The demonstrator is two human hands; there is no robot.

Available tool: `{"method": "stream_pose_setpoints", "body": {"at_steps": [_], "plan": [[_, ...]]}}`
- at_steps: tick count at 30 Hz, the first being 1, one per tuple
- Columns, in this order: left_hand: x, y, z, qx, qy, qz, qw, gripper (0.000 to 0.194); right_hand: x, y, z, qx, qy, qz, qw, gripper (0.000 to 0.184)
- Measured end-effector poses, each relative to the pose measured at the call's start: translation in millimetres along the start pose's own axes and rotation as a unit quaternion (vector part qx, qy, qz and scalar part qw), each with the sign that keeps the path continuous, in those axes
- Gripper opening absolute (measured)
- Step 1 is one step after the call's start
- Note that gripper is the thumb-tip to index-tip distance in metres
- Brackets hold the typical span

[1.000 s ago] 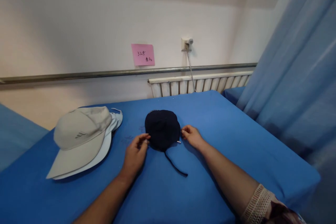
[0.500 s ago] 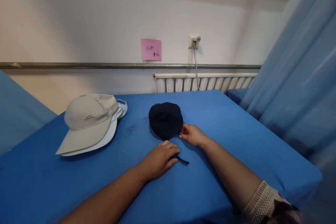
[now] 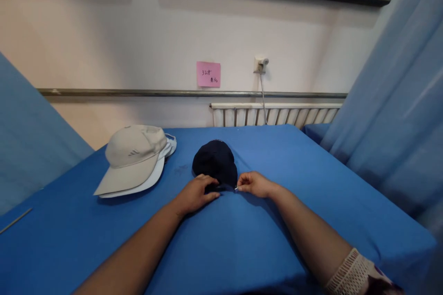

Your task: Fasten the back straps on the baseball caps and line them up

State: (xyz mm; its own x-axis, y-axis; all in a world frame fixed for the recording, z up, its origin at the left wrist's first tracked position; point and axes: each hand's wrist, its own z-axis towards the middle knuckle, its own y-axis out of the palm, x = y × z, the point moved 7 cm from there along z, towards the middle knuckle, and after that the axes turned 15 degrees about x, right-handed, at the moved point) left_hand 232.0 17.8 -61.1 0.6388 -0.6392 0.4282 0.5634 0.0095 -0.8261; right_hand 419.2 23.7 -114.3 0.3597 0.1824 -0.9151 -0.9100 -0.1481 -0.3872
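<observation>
A small dark navy hat lies on the blue table in front of me. My left hand rests at the hat's near edge with its fingers curled over the dark cord and brim there. My right hand pinches the hat's near right edge, where a small metal piece shows between thumb and finger. The loose cord is hidden under my left hand.
A beige cap stacked on a white cap lies to the left on the table. Blue curtains hang at the right and left. Behind are a radiator, a wall rail, a pink note and a socket with a cable.
My left hand went from the hat's left side down to the trailing cord, then brought it up to the hat's near edge. The right hand kept its pinch on the hat. The camera shifted.
</observation>
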Motion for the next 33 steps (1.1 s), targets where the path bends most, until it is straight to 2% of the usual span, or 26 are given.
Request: {"method": "stream_pose_setpoints", "body": {"at_steps": [6, 10, 14, 17, 24, 33], "plan": [[15, 9.0, -5, -0.042, 0.037, -0.048, 0.997, 0.036, 4, -9, 4, 0.057, -0.009, -0.059, 0.997, 0.007], [18, 7.5, -6, -0.057, 0.048, -0.069, 0.995, 0.036, -6, -8, -1, 0.045, -0.038, -0.094, 0.994, 0.005], [20, 4.9, -5, -0.068, 0.038, -0.083, 0.993, 0.032, -16, -5, -5, 0.046, -0.053, -0.117, 0.991, 0.019], [24, 6.2, -4, -0.071, 0.04, -0.086, 0.993, 0.026, -13, -2, -4, 0.042, -0.046, -0.122, 0.991, 0.025], [29, 11.6, -5, -0.064, 0.048, -0.101, 0.992, 0.021, 1, 5, -2, 0.03, -0.047, -0.092, 0.994, 0.014], [28, 11.0, -4, -0.061, 0.031, -0.102, 0.992, 0.021, -14, 6, -10, 0.005, -0.069, -0.113, 0.991, 0.008]]}}
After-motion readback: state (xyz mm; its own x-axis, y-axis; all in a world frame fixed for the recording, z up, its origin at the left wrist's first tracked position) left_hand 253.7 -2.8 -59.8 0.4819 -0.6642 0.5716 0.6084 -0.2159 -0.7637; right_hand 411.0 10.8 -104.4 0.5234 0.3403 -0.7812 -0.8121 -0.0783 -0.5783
